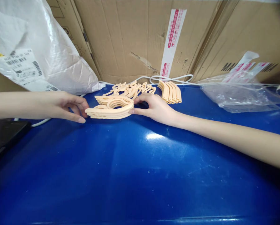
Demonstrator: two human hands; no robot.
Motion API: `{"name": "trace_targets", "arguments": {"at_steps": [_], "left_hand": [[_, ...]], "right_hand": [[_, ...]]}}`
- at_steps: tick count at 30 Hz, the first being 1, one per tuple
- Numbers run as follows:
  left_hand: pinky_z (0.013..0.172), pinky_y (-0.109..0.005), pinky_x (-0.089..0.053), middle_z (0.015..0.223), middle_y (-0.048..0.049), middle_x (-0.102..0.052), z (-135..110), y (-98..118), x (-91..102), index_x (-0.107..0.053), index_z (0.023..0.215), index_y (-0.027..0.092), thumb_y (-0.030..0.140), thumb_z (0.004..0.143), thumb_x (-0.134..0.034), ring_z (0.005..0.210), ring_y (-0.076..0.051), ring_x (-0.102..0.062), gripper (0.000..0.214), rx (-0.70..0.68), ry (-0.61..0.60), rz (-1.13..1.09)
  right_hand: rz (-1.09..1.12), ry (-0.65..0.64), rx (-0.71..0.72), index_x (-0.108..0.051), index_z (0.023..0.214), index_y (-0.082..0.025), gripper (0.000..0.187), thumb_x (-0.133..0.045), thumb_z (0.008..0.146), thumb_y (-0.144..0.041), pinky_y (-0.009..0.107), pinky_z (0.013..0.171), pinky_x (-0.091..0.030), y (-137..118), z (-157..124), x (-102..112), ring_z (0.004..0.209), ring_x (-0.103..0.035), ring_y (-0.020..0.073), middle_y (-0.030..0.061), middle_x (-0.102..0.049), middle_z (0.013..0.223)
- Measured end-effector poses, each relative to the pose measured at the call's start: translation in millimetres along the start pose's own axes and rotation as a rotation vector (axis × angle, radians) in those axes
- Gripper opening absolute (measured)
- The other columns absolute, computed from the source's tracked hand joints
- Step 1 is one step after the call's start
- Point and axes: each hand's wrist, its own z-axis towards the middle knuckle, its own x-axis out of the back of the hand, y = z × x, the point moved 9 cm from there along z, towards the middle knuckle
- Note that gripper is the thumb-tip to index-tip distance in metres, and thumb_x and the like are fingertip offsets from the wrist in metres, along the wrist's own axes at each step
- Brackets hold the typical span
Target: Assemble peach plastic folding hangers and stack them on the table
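Observation:
A stack of beige curved plastic pieces (110, 114) lies on the blue table, with rounded openings visible in the pieces. My right hand (157, 109) grips the stack's right end between thumb and fingers. At the opposite end, my left hand (64, 107) has its fingers apart, with the tips at or just beside the stack; whether they touch it I cannot tell. Behind the stack is a loose heap of similar beige pieces (128, 89). To the right of that heap, several beige curved arm-like pieces (170, 92) lie side by side in a neat row.
Cardboard boxes (125, 37) stand along the back edge of the blue table (135, 175). A white plastic package (60, 53) leans at the left, above a dark flat object (12, 134). Clear plastic bags (236, 93) lie at the right. A white cable (170, 79) runs along the back.

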Motion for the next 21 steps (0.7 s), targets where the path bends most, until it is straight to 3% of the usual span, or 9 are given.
{"name": "trace_targets", "arguments": {"at_steps": [1, 3, 12, 21], "left_hand": [[0.065, -0.024, -0.049, 0.078, -0.0010, -0.066, -1, 0, -10.9, -0.066, 0.085, 0.016, 0.069, 0.052, -0.052, 0.072, -0.017, -0.063, 0.064, 0.036, -0.123, -0.057], [0.066, -0.023, -0.047, 0.079, -0.0003, -0.066, -3, -2, -21.4, -0.062, 0.089, 0.017, 0.066, 0.054, -0.052, 0.075, -0.017, -0.062, 0.061, 0.093, -0.243, -0.118], [0.063, -0.024, -0.047, 0.075, 0.0009, -0.064, -4, -7, -19.2, -0.058, 0.092, 0.020, 0.067, 0.057, -0.053, 0.073, -0.019, -0.061, 0.059, 0.155, -0.240, -0.153], [0.062, -0.022, -0.044, 0.073, 0.0014, -0.061, 0, -5, -17.1, -0.059, 0.082, 0.020, 0.066, 0.059, -0.052, 0.071, -0.017, -0.057, 0.052, 0.102, -0.218, -0.128]], "right_hand": [[0.001, 0.004, -0.002, -0.072, 0.098, -0.013, 0.029, -0.064, 0.086, -0.038, 0.033, 0.081, -0.045, 0, 0, 0, 0.089, -0.062, 0.0198, 0.0085, -0.070, 0.098], [0.004, 0.012, -0.006, -0.072, 0.097, -0.014, 0.029, -0.065, 0.085, -0.039, 0.033, 0.081, -0.045, 1, 0, 0, 0.089, -0.062, 0.0200, 0.0084, -0.070, 0.098], [-0.012, 0.030, -0.009, -0.071, 0.097, -0.012, 0.030, -0.064, 0.086, -0.039, 0.033, 0.082, -0.045, 2, -1, 0, 0.091, -0.062, 0.0202, 0.0089, -0.070, 0.097], [-0.014, 0.022, -0.013, -0.070, 0.098, -0.013, 0.033, -0.062, 0.086, -0.042, 0.034, 0.083, -0.045, 2, -1, 1, 0.092, -0.062, 0.0210, 0.0096, -0.070, 0.099]]}}
